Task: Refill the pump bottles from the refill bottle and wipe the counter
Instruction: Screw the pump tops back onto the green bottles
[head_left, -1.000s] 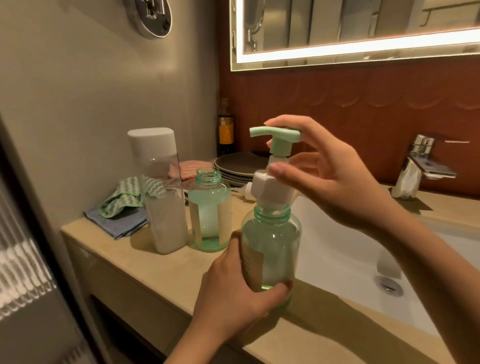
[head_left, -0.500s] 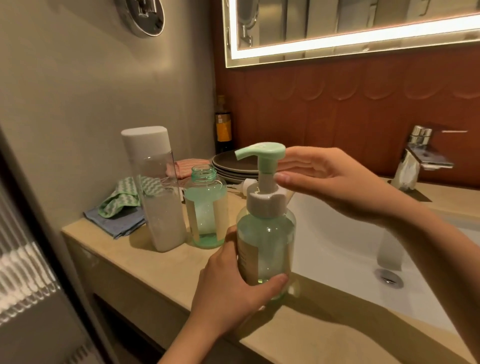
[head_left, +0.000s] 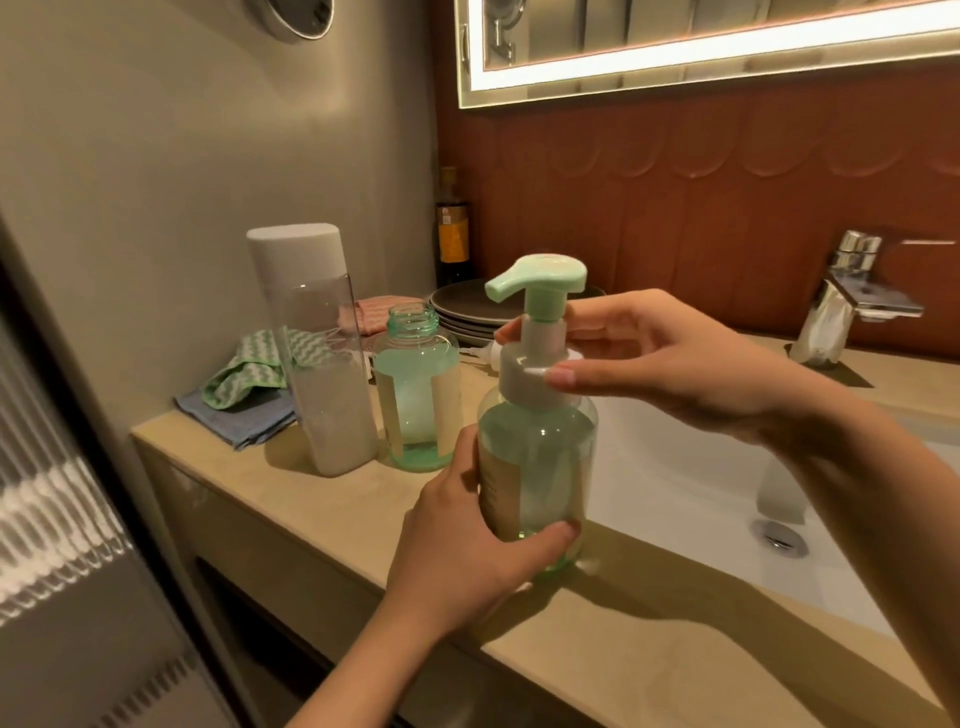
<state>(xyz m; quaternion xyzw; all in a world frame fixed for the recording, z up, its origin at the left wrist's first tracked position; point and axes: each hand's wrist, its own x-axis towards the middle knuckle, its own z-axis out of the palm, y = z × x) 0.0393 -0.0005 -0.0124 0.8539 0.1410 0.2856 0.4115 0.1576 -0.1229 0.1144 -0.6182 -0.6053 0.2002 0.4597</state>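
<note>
Fingers of the left hand (head_left: 467, 561) wrapped the lower body of the green pump bottle (head_left: 540, 467), upright on the counter (head_left: 311, 519) beside the sink (head_left: 675, 467). The right hand (head_left: 675, 364) pinched its white pump collar (head_left: 524, 374) between thumb and fingertips. Behind, an uncapped green bottle (head_left: 415, 400) stood just beside the white-capped refill bottle (head_left: 322, 364).

pump (head_left: 540, 285) lowered onto bottle (head_left: 540, 467), fingers (head_left: 563, 375) gripping collar (head_left: 519, 376)

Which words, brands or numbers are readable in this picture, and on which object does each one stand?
No text is readable.
Beige label on pump bottle: turned aside, nothing legible.
Beige label on open bottle: nothing legible.
Yellow label on dark bottle: print too blurred.
</note>
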